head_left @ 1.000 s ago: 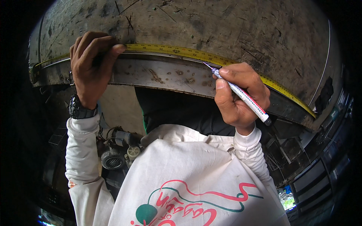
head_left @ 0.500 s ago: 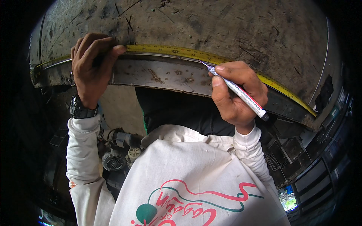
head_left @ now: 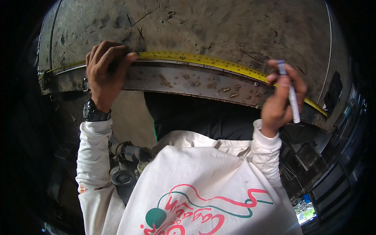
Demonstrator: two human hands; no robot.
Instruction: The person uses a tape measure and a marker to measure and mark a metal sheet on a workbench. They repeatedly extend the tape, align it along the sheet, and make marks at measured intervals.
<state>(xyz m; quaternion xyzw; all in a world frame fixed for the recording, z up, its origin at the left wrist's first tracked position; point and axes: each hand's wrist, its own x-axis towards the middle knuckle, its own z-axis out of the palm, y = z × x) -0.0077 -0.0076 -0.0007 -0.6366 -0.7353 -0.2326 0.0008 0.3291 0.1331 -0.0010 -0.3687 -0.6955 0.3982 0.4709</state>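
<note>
A yellow tape measure (head_left: 188, 58) stretches along the near edge of a worn table, bending with the lens. Along its near side runs a thin shiny metal rod or strip (head_left: 160, 62). My left hand (head_left: 106, 74), a dark watch on its wrist, has its fingers curled over the tape and strip, with the thumb against the tape; what lies under the palm is hidden. Toward the right end of the tape, my right hand (head_left: 282, 96) grips a white marker (head_left: 293, 103), its purple end pointing up and away from me. Motion blurs this hand and the marker.
The scratched brown tabletop (head_left: 235, 31) spreads beyond the tape, fronted by a stained metal edge strip (head_left: 188, 83). A dark cloth (head_left: 334, 90) lies at the right corner. Below left stands a motor-like machine (head_left: 123, 174); metal frames (head_left: 307, 154) are low at the right.
My right hand has moved right with the marker, away from its earlier spot at the tape, and the marker has turned more upright. My left hand stays on the tape; the whole view shifts slightly.
</note>
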